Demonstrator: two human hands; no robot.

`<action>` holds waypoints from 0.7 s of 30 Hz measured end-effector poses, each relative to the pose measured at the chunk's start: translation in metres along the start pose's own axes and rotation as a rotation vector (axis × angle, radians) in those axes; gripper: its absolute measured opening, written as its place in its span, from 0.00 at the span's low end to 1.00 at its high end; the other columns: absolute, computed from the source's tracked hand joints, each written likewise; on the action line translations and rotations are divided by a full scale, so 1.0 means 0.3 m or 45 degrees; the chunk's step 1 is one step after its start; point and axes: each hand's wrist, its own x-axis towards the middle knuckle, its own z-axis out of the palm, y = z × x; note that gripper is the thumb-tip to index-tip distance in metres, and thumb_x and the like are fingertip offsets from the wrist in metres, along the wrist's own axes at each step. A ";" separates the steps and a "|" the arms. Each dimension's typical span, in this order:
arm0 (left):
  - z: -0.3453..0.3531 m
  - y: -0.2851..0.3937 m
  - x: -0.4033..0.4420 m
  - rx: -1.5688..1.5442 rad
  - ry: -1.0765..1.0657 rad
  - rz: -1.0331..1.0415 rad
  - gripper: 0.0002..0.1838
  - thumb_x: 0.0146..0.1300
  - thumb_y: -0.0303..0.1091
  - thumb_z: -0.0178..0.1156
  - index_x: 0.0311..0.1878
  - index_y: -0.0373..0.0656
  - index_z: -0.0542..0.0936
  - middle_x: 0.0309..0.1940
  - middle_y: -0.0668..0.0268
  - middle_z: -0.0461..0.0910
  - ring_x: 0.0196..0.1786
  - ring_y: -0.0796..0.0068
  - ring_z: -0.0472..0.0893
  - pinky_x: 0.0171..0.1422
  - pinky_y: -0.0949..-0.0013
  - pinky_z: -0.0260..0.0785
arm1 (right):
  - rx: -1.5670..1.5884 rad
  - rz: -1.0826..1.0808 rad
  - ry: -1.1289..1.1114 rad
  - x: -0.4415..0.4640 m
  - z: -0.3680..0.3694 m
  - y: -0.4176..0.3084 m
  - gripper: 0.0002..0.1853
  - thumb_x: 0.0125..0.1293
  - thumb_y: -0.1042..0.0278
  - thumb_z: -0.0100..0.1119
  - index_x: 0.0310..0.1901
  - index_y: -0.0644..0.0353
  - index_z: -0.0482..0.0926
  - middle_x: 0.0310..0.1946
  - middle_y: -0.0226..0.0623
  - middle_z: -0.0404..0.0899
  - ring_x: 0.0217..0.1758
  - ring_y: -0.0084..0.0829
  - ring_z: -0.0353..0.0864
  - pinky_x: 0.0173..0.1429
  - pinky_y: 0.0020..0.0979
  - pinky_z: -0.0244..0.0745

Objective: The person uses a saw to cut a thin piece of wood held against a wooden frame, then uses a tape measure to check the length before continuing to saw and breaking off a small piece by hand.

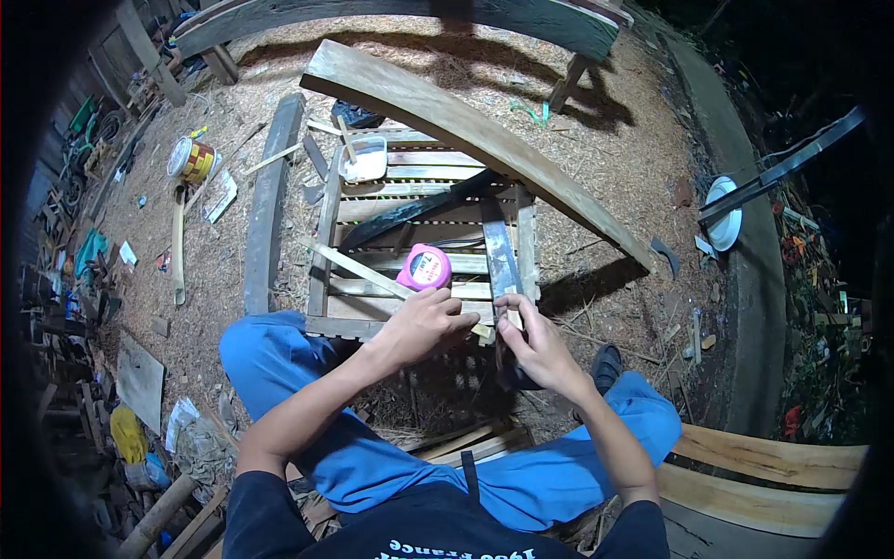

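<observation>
Slatted wooden table point(323, 247): gaps between slats; near edge just in front of my wrists. Long curved plank point(447, 116) crosses its far right corner, so I judge lifting toward that side to be tight; low travel over the near edge looks safer.

Dark-faced bar point(501, 252) runs lengthwise at the right, its near end at my right hand point(542, 352). Thin light strip point(358, 267) slants over the left part of the table and under my left hand point(419, 328), its near end showing past the fingers.

Left grip: closed on the strip. Right grip: narrow, pinching a pale bit point(513, 319) by the bar's end; whether it also holds the bar, cannot tell. Judgement: brace the strip, keep wrists low, make small fingertip adjustments. Pink tape measure point(428, 267) sits just beyond the left knuckles; avoid nudging it.
</observation>
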 end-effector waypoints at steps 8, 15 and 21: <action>-0.085 -0.063 -0.022 -0.060 0.051 -0.141 0.19 0.64 0.35 0.72 0.59 0.49 0.89 0.38 0.64 0.81 0.46 0.59 0.82 0.53 0.55 0.76 | -0.235 -0.058 -0.038 -0.004 -0.026 0.004 0.13 0.85 0.61 0.52 0.61 0.57 0.77 0.40 0.46 0.88 0.44 0.51 0.88 0.49 0.48 0.79; -0.128 -0.110 -0.088 -0.039 0.173 -0.232 0.18 0.62 0.30 0.73 0.57 0.47 0.90 0.39 0.61 0.83 0.46 0.58 0.81 0.53 0.56 0.76 | -0.403 -0.210 0.130 -0.011 -0.035 0.038 0.13 0.83 0.62 0.54 0.58 0.61 0.81 0.43 0.44 0.88 0.42 0.48 0.86 0.48 0.44 0.77; -0.114 -0.112 -0.089 0.079 0.188 -0.381 0.31 0.61 0.39 0.76 0.68 0.49 0.81 0.58 0.54 0.78 0.57 0.53 0.78 0.61 0.52 0.75 | -0.691 -0.205 0.088 -0.020 0.033 0.064 0.42 0.72 0.51 0.68 0.78 0.67 0.63 0.71 0.48 0.77 0.66 0.48 0.76 0.63 0.49 0.70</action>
